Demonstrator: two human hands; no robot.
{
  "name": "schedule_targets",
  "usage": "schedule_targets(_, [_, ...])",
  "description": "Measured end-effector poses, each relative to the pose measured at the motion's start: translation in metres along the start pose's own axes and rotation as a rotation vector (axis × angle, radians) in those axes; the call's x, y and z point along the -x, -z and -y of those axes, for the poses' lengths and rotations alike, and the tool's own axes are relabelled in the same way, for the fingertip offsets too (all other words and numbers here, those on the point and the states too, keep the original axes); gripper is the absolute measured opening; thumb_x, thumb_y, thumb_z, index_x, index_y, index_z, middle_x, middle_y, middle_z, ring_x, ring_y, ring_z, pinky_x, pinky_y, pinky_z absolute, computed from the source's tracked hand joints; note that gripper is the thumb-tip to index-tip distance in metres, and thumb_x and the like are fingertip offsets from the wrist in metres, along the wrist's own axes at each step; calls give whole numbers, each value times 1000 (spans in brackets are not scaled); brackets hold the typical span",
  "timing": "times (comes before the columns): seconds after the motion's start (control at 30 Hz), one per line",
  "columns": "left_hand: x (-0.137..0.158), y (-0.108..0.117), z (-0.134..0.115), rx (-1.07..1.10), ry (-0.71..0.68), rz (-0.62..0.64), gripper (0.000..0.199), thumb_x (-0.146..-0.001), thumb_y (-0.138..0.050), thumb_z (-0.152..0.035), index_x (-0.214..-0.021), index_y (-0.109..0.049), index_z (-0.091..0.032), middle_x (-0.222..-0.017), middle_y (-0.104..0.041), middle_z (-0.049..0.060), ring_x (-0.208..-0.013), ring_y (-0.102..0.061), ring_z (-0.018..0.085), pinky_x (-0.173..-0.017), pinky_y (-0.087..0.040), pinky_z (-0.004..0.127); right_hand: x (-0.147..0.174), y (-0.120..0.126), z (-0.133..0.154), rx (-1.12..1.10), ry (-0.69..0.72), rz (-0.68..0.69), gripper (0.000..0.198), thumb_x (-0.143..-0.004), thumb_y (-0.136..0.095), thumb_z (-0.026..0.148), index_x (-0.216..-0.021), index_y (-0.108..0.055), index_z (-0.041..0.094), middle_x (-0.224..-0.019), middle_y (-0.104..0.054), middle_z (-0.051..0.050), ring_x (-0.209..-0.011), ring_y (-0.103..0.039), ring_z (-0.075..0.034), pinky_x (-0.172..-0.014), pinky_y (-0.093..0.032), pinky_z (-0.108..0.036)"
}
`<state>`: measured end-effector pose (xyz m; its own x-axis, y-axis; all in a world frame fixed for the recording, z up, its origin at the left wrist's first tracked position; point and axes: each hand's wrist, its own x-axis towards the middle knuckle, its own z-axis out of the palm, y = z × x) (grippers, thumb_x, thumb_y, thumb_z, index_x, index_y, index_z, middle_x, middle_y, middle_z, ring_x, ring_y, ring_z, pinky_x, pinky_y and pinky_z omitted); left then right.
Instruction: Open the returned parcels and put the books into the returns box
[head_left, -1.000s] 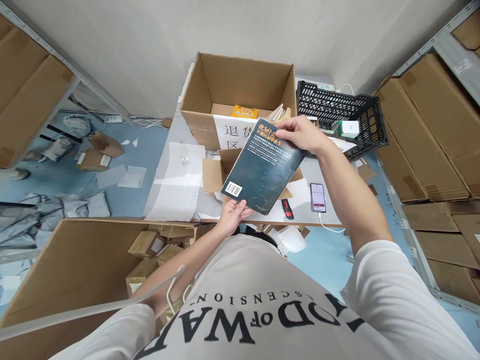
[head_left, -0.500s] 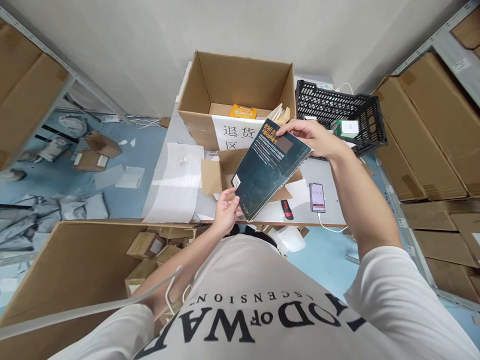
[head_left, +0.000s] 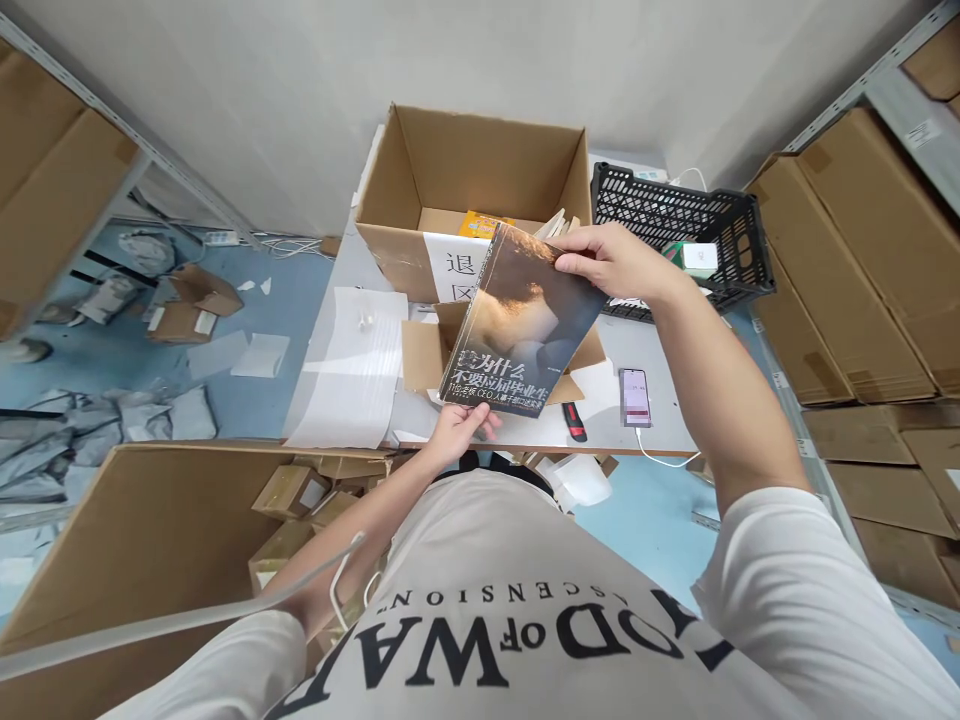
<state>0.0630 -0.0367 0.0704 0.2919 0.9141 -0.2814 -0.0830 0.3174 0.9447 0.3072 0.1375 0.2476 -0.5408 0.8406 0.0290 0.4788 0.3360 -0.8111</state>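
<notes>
A dark book (head_left: 525, 315) with a blurred brown-orange picture and pale Chinese lettering on its cover hangs tilted between my hands. My right hand (head_left: 604, 262) pinches its upper right edge, thumb on the cover. At the bottom left edge my left hand (head_left: 463, 430) grips it, with the thumb along the lower edge. Beneath the book stands a small open cardboard box (head_left: 424, 355), mostly hidden by it. Behind is a large open carton (head_left: 390, 255) with a lettered white sheet on its front, holding a yellow-orange pack (head_left: 484, 224) and some books (head_left: 553, 224).
A black plastic crate (head_left: 675, 205) with a green-and-white box (head_left: 697, 260) stands at the back right. On the table lie a red-and-black cutter (head_left: 574, 421), a phone (head_left: 635, 397) on a cable and white foam sheeting (head_left: 352, 370). A big carton (head_left: 172, 530) of parcels is at lower left.
The book has been turned over: its dark back with the barcode faced me before, and now the picture cover does. Both hands still hold it, their grips slightly shifted.
</notes>
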Motion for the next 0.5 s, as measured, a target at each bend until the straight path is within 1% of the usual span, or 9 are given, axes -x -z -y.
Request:
schedule_targets(0.07, [1,0,3,-4,24,66,54,-77,-61,-64,-65,-71,-13,-50,-62,5,-48,-54,12,-57,-44,26,-2,-6,-12,37,9,16,24,-80,-65,43,-91,-73,23,-91,-72,1,-96,-60,-24,-85,-45,-35])
schedule_targets(0.13, [1,-1,7,33,53,107,54,-77,-61,-65,-62,-70,-14,-48,-60,4,-45,-52,11,-52,-40,25,-4,-10,-26,57,-10,35,26,-82,-62,45,-90,-74,23,-90,-73,1,-90,-61,-22,-81,-47,-35])
schedule_targets(0.27, [1,-4,11,106,64,90,51,-74,-65,-63,-59,-68,-14,-51,-59,3,-47,-50,11,-49,-36,23,-5,-14,-44,36,-71,42,29,-82,-60,48,-89,-74,24,-92,-73,1,-84,-59,-20,-75,-48,-33])
schedule_targets(0.5, [-2,-6,12,115,60,70,51,-74,-65,-63,-57,-67,-15,-53,-59,3,-51,-47,11,-52,-35,23,-9,-11,-45,39,-67,52,26,-84,-60,46,-80,-71,22,-81,-68,1,-79,-56,-18,-66,-45,-30])
